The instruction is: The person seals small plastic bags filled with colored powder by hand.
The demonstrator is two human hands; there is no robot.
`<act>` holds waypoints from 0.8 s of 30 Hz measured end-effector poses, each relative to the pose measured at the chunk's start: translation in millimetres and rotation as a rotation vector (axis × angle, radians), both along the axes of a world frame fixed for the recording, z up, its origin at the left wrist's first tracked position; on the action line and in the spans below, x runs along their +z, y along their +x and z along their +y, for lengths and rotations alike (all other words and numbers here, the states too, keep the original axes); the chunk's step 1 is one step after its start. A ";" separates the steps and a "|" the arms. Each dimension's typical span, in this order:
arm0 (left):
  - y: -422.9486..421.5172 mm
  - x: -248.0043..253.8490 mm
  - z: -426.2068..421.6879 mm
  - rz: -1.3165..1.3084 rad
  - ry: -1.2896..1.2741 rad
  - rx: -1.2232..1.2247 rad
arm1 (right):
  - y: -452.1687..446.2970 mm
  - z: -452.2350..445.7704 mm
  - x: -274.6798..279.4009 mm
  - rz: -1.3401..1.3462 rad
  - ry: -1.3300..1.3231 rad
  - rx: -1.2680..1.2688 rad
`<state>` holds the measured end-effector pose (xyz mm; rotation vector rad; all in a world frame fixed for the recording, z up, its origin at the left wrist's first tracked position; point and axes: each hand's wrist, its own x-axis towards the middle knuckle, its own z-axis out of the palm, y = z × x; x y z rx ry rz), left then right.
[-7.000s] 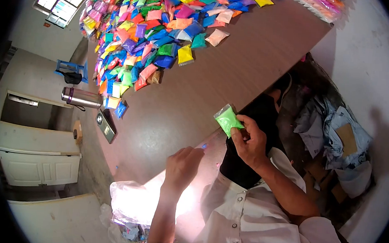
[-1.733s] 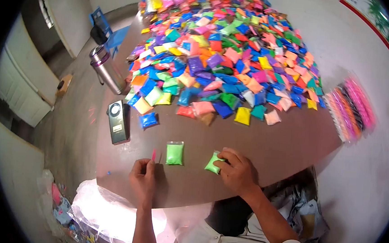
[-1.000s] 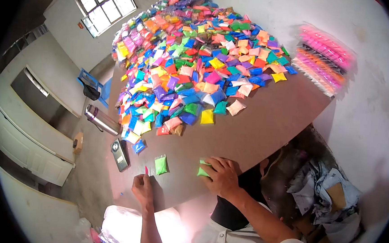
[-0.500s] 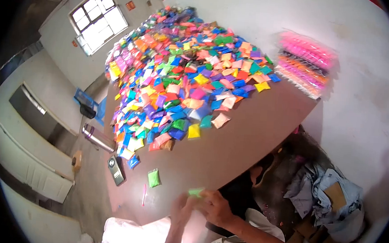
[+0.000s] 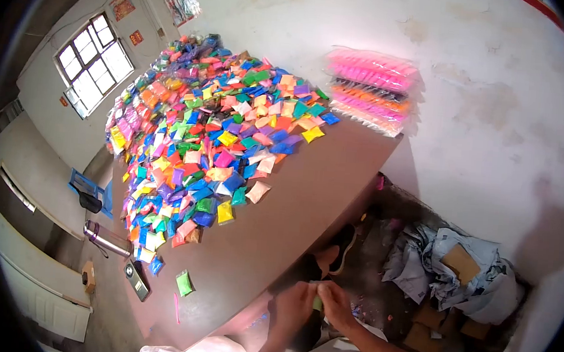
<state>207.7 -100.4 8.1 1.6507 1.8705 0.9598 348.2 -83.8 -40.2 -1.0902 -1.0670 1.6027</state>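
My left hand [image 5: 294, 306] and my right hand [image 5: 334, 302] meet at the table's near edge, fingers pinched together at the top of a green packet [image 5: 317, 303], which hangs mostly hidden between them. Another green packet [image 5: 185, 284] lies flat on the brown table [image 5: 257, 253], to the left of my hands. Beside it is a thin pink stick [image 5: 176, 308]. A large heap of small packets in many colours [image 5: 199, 144] covers the far part of the table.
A black device [image 5: 137, 279] and a steel flask [image 5: 107, 239] are at the table's left edge. Stacked pink, orange and black bags [image 5: 371, 87] rest at the far right corner. Grey plastic bags [image 5: 465, 274] and cardboard [image 5: 425, 332] lie on the floor at right.
The pink stick has left my left hand and lies on the table. My right hand has lifted the green packet off the table, and both hands now hold it. The view has turned right.
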 end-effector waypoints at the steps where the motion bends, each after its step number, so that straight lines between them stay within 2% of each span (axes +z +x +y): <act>1: 10.7 -6.8 5.5 0.004 0.026 -0.046 | 12.4 -0.7 -0.4 0.103 -0.014 -0.027; 2: 21.7 -13.9 9.6 0.007 0.051 -0.090 | 23.6 -2.5 -9.3 0.109 -0.141 -0.078; 3: 33.2 -20.9 11.5 0.004 0.051 -0.092 | 28.8 -6.2 -19.9 0.106 -0.141 -0.081; 5: 53.6 -32.8 14.6 -0.041 0.059 -0.122 | 35.7 -7.2 -36.1 0.143 -0.121 -0.345; 7: 68.3 -26.9 12.4 -0.066 -0.026 -0.125 | 46.7 -6.6 -27.9 0.098 -0.123 -0.381; 8: 76.8 -16.3 8.6 -0.214 -0.118 -0.081 | 52.2 -7.1 -25.2 0.054 -0.130 -0.421; 10: 84.9 -23.3 4.5 -0.454 -0.213 -0.008 | 62.1 -8.6 -38.4 0.054 -0.095 -0.421; 11: 83.3 -27.9 3.7 -0.454 -0.209 -0.010 | 64.8 -7.9 -43.5 0.056 -0.061 -0.424; 14: 77.1 -35.3 5.8 -0.464 -0.330 -0.055 | 68.7 -6.4 -11.4 -0.031 -0.063 -0.394; 16: 72.3 -39.8 5.0 -0.636 -0.450 -0.104 | 69.5 -7.1 -37.8 -0.010 -0.074 -0.377; 17: 70.2 -44.3 4.8 -0.637 -0.448 -0.104 | 70.2 -7.5 -52.0 0.013 -0.085 -0.360; 19: 67.5 -55.5 4.9 -0.337 -0.240 -0.117 | 67.6 -5.0 -28.3 -0.046 -0.077 -0.347; 21: 69.2 -62.9 2.5 -0.252 -0.151 -0.137 | 72.4 -5.2 -23.6 -0.112 -0.072 -0.350; 23: 73.1 -66.4 1.4 -0.170 -0.062 -0.163 | 79.1 -6.2 -42.7 0.023 -0.284 -0.224; 24: 76.0 -62.6 -2.2 -0.172 -0.065 -0.165 | 82.9 -7.5 -51.0 0.016 -0.287 -0.235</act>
